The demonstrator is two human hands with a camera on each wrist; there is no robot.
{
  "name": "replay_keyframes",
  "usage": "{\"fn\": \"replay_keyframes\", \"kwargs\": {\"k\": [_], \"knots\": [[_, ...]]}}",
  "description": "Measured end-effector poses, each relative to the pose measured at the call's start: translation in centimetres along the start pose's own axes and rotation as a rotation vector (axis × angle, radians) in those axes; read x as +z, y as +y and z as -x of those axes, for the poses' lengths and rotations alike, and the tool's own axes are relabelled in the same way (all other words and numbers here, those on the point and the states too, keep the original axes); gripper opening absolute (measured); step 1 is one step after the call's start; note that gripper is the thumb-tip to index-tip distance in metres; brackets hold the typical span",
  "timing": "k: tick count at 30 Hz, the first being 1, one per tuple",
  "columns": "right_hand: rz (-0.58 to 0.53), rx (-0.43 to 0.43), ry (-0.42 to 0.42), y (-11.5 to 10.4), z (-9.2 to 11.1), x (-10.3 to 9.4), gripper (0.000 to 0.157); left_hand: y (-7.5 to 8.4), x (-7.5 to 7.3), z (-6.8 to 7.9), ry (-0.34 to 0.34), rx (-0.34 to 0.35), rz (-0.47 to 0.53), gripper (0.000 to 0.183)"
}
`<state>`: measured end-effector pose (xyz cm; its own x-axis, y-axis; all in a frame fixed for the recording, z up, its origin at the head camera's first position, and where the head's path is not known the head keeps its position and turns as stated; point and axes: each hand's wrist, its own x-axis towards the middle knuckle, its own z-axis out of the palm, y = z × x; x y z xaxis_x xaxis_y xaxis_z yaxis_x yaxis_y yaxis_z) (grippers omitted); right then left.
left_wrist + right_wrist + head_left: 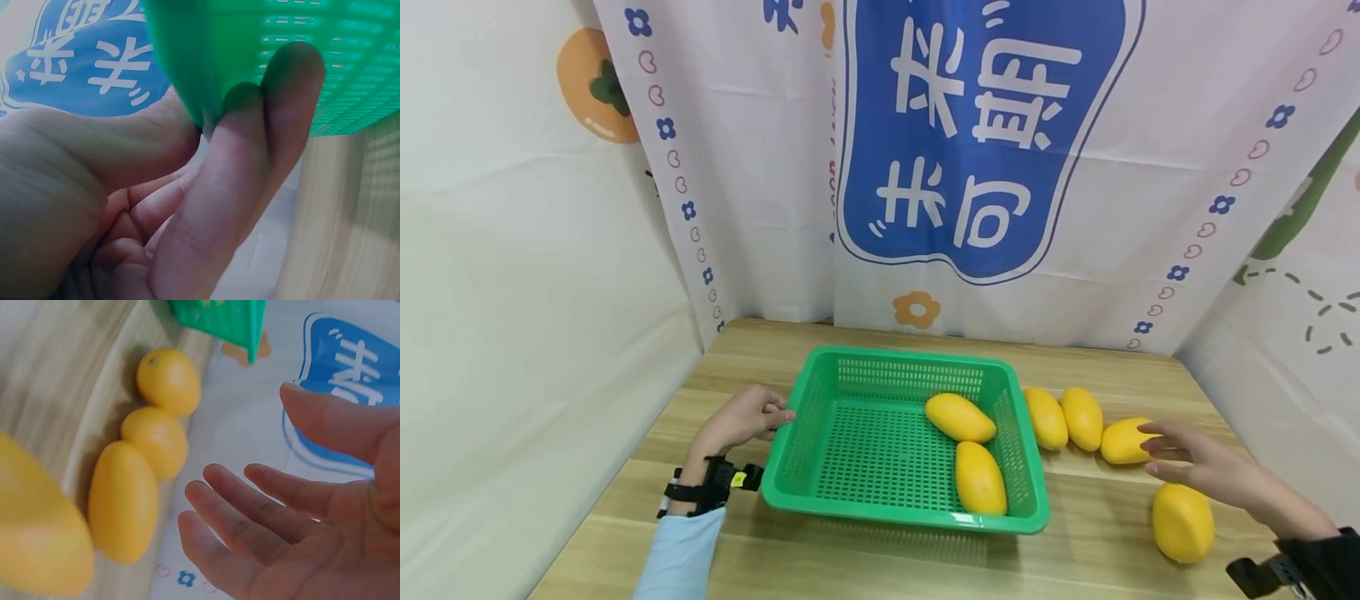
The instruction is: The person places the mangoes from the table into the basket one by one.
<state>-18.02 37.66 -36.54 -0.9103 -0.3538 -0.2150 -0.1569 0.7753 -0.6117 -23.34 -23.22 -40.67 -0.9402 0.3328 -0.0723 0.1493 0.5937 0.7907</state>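
Observation:
A green plastic basket (887, 504) stands on the wooden table, with two yellow mangoes (959, 417) lying at its right side. My left hand (747, 417) pinches the basket's left rim between thumb and fingers; in the left wrist view the fingers (212, 187) lie against the basket's outer wall (350, 69). My right hand (1206, 467) hovers over the table on the right, fingers spread apart and holding nothing. Below and beside it are a near mango (1182, 523) and another mango (1124, 442). In the right wrist view, the palm and fingers (237, 519) face several mangoes.
Two more mangoes, one at the basket's right wall (1047, 418) and one beside it (1082, 418), lie on the table (850, 567). A printed white cloth (775, 275) hangs behind, and pale cloth walls (550, 333) flank both sides.

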Motion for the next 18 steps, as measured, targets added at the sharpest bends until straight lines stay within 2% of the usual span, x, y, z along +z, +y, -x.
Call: {"fn": "replay_keyframes", "kwargs": {"k": [5, 10, 18], "knots": [[0.001, 0.057, -0.015, 1.7, 0.4, -0.4, 0.066, 0.0, 0.0, 0.1, 0.003, 0.000, -0.006, 0.022], [0.063, 0.083, -0.001, 3.3, 0.6, -0.4, 0.067, -0.1, 0.1, 0.1, 0.002, 0.002, -0.005, 0.022], [0.122, 0.210, -0.056, 5.9, 1.1, 0.2, 0.070, -0.4, 0.2, -0.1, 0.020, 0.003, -0.036, 0.026]]}}
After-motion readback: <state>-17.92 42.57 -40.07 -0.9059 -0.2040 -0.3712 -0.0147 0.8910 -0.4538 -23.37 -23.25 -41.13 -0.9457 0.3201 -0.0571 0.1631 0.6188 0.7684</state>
